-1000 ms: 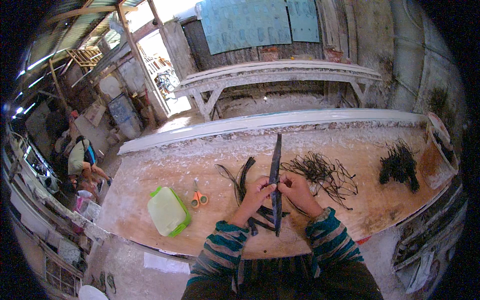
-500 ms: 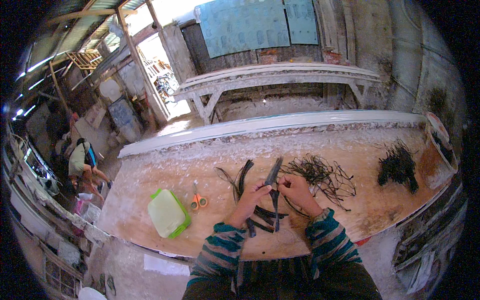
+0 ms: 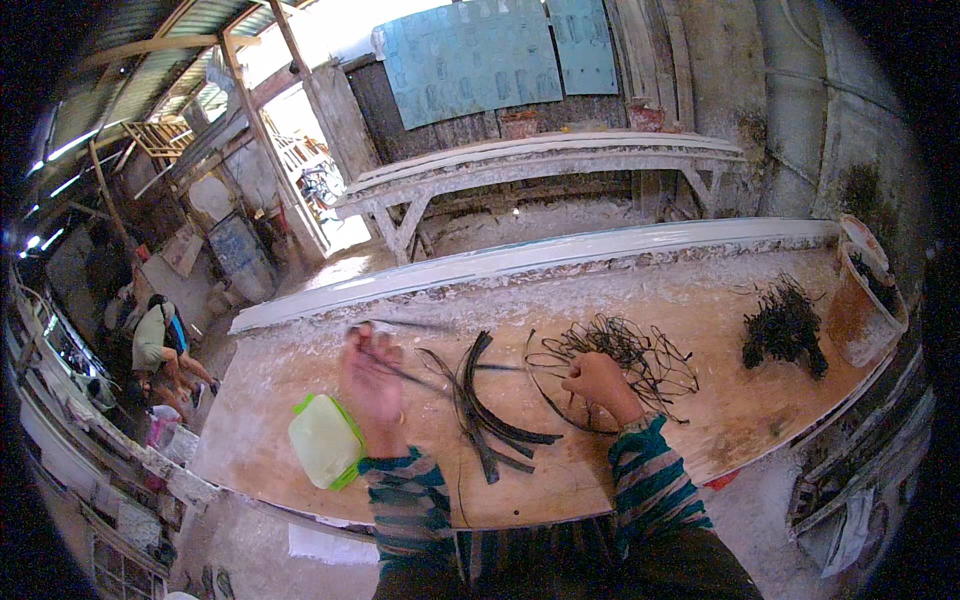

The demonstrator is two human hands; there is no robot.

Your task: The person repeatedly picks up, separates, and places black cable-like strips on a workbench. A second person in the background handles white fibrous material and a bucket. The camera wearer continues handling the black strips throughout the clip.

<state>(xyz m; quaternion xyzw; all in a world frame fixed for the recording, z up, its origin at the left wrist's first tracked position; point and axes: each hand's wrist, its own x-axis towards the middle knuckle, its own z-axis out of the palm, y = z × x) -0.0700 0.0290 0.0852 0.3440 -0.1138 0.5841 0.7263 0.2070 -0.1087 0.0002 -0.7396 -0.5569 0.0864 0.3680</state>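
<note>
My left hand (image 3: 372, 385), smeared by motion, is raised above the table beside a pale box with green edges (image 3: 325, 442). Its fingers appear closed on a black strip (image 3: 410, 374), whose blurred ends trail to the right. Over the near side of a tangle of thin black strands (image 3: 640, 345), my right hand (image 3: 603, 388) is closed, fingertips pinched together; what they hold is too small to make out. Between the hands lie several wider black strips (image 3: 480, 410), curved and partly crossing. The orange-handled scissors are out of sight where my left hand is.
A dark bundle of strands (image 3: 785, 325) lies at the right, by a stained bucket (image 3: 865, 300). A long white board (image 3: 540, 262) borders the table's far side. Behind it stands a white bench (image 3: 550, 150). Another person (image 3: 160, 345) bends down at the far left.
My hands, together before, are now apart. The left has swung left toward the box, trailing a black strip; the right has moved slightly right. The view has shifted a little.
</note>
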